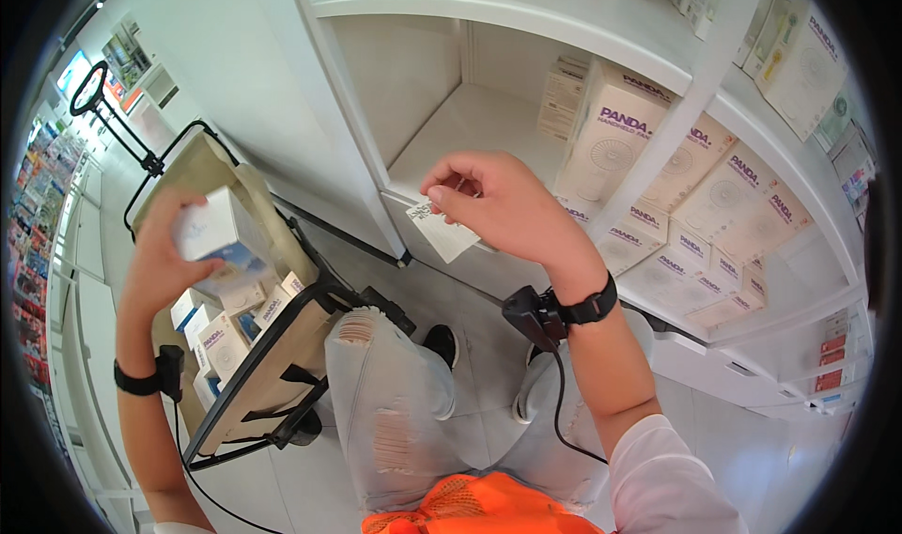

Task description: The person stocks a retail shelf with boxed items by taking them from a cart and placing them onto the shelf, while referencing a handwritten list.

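Fingers of left hand (pixel 160 266): spread, holding one white box (pixel 221 229), ten-thirty from wearer (pixel 479 508), at loaded cart (pixel 240 402). Fingers of right hand (pixel 507 201): pinching one white slip (pixel 445 236), twelve o'clock, before shelf (pixel 446 139).

White tag (pixel 445 236) in right fingers (pixel 455 165)

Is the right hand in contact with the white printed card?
Touching: the head view shows the right hand gripping the white card by its upper part; the rest sticks out below.
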Action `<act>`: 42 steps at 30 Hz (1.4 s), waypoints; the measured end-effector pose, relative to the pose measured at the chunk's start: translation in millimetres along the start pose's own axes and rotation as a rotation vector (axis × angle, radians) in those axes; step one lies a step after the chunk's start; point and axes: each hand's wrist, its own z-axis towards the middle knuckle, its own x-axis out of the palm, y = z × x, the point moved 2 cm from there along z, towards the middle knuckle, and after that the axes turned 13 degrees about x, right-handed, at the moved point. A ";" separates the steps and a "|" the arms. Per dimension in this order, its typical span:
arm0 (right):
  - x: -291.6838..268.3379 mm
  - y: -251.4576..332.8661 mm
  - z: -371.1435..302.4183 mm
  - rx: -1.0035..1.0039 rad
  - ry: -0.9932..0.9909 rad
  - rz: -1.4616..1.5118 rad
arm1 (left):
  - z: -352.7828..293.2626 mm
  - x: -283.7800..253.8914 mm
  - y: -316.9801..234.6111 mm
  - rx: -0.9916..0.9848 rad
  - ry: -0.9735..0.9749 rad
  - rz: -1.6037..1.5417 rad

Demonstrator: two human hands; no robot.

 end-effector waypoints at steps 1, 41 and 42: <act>1.4 1.0 2.0 -0.025 -0.001 0.014 | 7.0 -13.5 -19.7 0.084 -0.020 0.085; -43.3 -239.3 256.7 0.091 -0.849 0.012 | 301.4 349.8 -81.4 -0.392 0.032 -1.602; -41.0 -233.9 261.8 0.098 -0.836 0.017 | 307.7 358.9 -71.4 -0.475 0.066 -1.454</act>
